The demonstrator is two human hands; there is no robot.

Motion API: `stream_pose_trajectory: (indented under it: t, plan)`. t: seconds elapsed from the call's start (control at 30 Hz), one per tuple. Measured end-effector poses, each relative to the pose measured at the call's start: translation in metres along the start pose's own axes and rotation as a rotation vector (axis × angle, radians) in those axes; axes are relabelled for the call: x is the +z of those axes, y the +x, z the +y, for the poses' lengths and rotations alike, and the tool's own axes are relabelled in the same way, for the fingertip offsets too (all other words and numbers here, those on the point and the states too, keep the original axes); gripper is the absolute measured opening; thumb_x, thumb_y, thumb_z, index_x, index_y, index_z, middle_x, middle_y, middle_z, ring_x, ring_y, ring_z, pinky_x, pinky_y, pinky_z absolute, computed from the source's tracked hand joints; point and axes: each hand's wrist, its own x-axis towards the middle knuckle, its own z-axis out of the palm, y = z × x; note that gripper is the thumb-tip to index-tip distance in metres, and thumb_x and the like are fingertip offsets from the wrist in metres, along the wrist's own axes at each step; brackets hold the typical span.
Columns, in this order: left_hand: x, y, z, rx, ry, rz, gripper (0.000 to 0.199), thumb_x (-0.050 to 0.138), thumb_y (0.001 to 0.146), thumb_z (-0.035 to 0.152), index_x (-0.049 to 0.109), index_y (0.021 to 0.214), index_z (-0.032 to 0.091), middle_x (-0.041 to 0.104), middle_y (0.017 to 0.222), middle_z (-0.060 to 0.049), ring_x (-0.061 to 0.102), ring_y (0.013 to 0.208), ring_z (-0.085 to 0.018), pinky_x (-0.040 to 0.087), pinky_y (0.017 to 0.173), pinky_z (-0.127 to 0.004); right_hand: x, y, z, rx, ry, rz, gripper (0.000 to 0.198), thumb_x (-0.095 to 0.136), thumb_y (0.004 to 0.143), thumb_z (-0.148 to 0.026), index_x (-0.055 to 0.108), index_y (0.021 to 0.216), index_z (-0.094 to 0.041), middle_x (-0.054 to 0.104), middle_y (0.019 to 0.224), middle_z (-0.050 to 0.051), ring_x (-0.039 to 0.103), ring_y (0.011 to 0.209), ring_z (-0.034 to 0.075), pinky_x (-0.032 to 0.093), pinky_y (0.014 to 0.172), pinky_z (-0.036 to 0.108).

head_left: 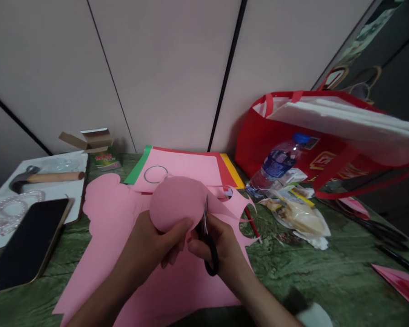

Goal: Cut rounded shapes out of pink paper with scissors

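My left grip point(162, 234) pinches a rounded piece of pink paper point(177, 200), thumb pressed on its lower edge and fingers beneath. My right grip point(220, 240) is closed around the black handles of the scissors point(211, 255), their blades pointing up along the right edge of that piece. The paper is raised over a big pink sheet point(184, 286) that lies on the green counter point(286, 272); on the right, a strip with curved cut-outs point(240, 202) reaches over a red pencil point(252, 222). Behind my hands lies a stack of coloured paper point(197, 163), green, red and yellow showing at its edges. To my left are a phone point(29, 240), a hammer point(54, 177) and a small open box point(105, 158); to my right, a water bottle point(276, 164) leans before a red bag point(250, 141).
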Motion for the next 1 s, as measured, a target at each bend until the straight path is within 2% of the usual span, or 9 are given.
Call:
stream_pose_trajectory:
  t: [0.13,0.33,1.0]
  plan:
    - [0.0008,0.0,0.0002,0.01,0.021,0.028,0.039,0.058,0.069,0.034,0.046,0.036,0.017,0.041,0.026,0.004,0.035,0.026,-0.007,0.029,0.032,-0.019,-0.0004,0.0007,-0.0005,0.003,0.017,-0.001,0.03,0.075,0.06,-0.033,0.051,0.068,-0.017,0.044,0.059,-0.006,0.036,0.053,0.009,0.027,0.049,0.023]
    - [0.0013,-0.0016,0.0016,0.017,-0.005,-0.003,0.037,0.053,0.071,0.032,0.049,0.038,0.016,0.042,0.028,0.004,0.035,0.026,-0.006,0.029,0.032,-0.018,-0.0001,0.002,-0.001,0.004,-0.025,0.002,0.029,0.074,0.061,-0.034,0.051,0.067,-0.017,0.043,0.059,-0.005,0.036,0.054,0.01,0.029,0.05,0.023]
    - [-0.0028,0.0013,-0.0016,0.021,0.008,-0.013,0.04,0.057,0.071,0.036,0.048,0.037,0.017,0.044,0.028,0.004,0.037,0.025,-0.007,0.03,0.033,-0.019,0.0007,0.0019,0.0009,0.007,-0.031,0.012,0.021,0.067,0.065,-0.03,0.051,0.063,-0.017,0.042,0.053,-0.006,0.035,0.049,0.009,0.028,0.046,0.023]
